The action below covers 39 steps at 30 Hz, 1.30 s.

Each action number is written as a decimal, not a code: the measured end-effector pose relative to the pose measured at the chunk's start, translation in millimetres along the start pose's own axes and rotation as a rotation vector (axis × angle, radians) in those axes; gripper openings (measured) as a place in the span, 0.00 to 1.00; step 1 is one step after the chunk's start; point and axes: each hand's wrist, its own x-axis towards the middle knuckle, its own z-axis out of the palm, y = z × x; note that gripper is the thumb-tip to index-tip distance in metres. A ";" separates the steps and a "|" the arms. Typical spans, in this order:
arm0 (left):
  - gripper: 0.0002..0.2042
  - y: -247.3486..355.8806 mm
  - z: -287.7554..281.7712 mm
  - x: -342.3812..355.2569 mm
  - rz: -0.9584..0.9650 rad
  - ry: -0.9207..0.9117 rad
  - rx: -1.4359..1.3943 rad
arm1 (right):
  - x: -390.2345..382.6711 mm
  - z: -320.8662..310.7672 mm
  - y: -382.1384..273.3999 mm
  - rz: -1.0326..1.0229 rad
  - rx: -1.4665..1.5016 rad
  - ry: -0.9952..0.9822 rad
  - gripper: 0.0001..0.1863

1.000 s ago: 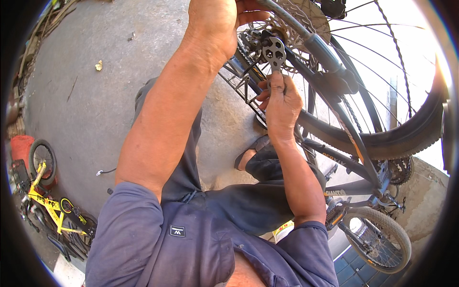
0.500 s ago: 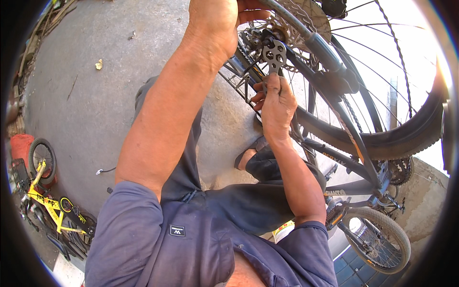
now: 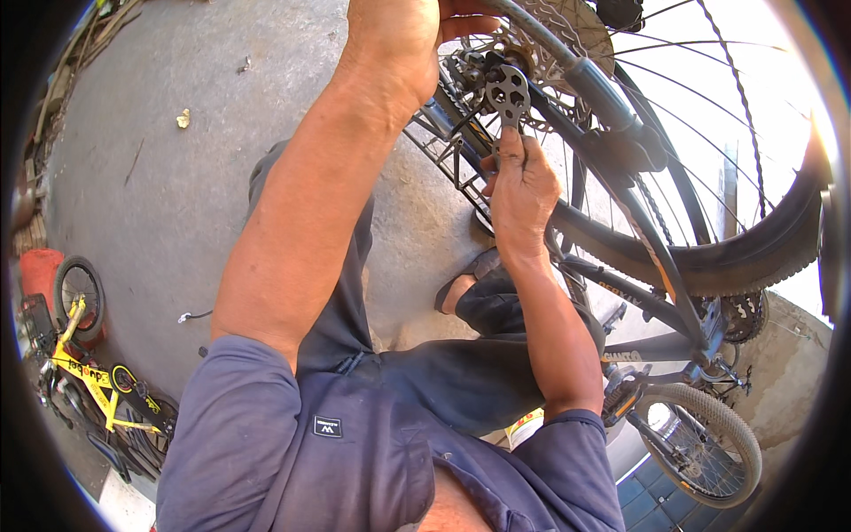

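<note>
Grey concrete floor (image 3: 177, 204) filled the left half of the view, scuffed and sunlit, with a scrap of yellowish litter (image 3: 183, 117) lying well apart from the work and a small yellow child's bicycle (image 3: 84, 372) parked at the far lower left beside a red container (image 3: 37, 270). Against that ground the person crouched close to a dark bicycle's rear wheel (image 3: 709, 239), whose knobby tyre curved down the right side while its spokes fanned toward the hub at the top. The left hand (image 3: 399, 44) reached high and closed around the dark frame tube (image 3: 567, 62) just beside the hub, fingers wrapped tight, which looked like a bracing grip to keep the bicycle from swinging while force went in at the axle. The right hand (image 3: 523, 191) came up from below, its fingers pressed together around the lower handle of a flat multi-hole bicycle spanner (image 3: 508, 93), whose perforated metal head sat against the hub area next to the toothed disc (image 3: 554, 27); holding it by the far end of the handle would give the most leverage. Whether the head was seated on a nut could not be told, since the parts overlapped there. A wire rack (image 3: 443, 151) lay between the arms and the floor, and a sandalled foot (image 3: 465, 284) was planted below the wheel. Lower right stood another, smaller wheel (image 3: 709, 443) and a pedal (image 3: 625, 399).
</note>
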 end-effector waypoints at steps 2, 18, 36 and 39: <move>0.21 -0.6 0.2 -0.3 -0.005 0.005 0.003 | 1.7 -6.4 -4.0 0.005 -0.048 0.009 0.19; 0.22 0.3 1.8 -1.3 0.008 0.027 0.021 | -9.5 -30.8 -25.4 -0.152 -0.169 0.010 0.17; 0.22 2.2 3.8 -3.1 -0.002 0.045 0.052 | -13.6 2.1 -11.3 0.131 0.210 -0.116 0.12; 0.22 1.6 2.9 -1.7 -0.008 0.040 0.033 | -9.8 11.6 -0.6 0.116 0.285 -0.143 0.12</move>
